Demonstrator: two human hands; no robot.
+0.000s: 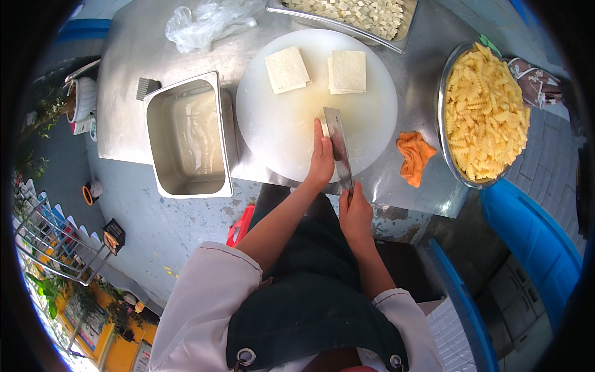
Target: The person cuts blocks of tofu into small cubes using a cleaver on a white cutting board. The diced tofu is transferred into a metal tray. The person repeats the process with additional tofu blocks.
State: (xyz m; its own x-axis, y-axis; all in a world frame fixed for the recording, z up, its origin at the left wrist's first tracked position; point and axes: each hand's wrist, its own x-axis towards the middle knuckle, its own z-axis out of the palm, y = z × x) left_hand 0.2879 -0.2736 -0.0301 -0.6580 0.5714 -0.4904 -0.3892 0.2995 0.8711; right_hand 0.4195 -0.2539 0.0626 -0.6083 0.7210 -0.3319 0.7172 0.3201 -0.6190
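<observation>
My right hand (357,211) grips the handle of a cleaver (338,139), whose blade stands nearly on edge over the round white cutting board (274,130). Just left of the blade is my left hand (321,160), fingers pointing away from me. A narrow pale piece of tofu (325,129) shows between its fingers and the blade; most of it is hidden. Farther up the board lie two small stacks of flat tofu slabs, a left stack (287,69) and a right stack (348,72).
A deep steel pan (155,125) stands left, beside a crinkle cutter blade (147,88). A plastic bag (209,25) and a steel tray (297,13) of diced tofu (362,16) are at the back. Rightward are an orange cloth (415,158) and a bowl of crinkle-cut potatoes (485,114).
</observation>
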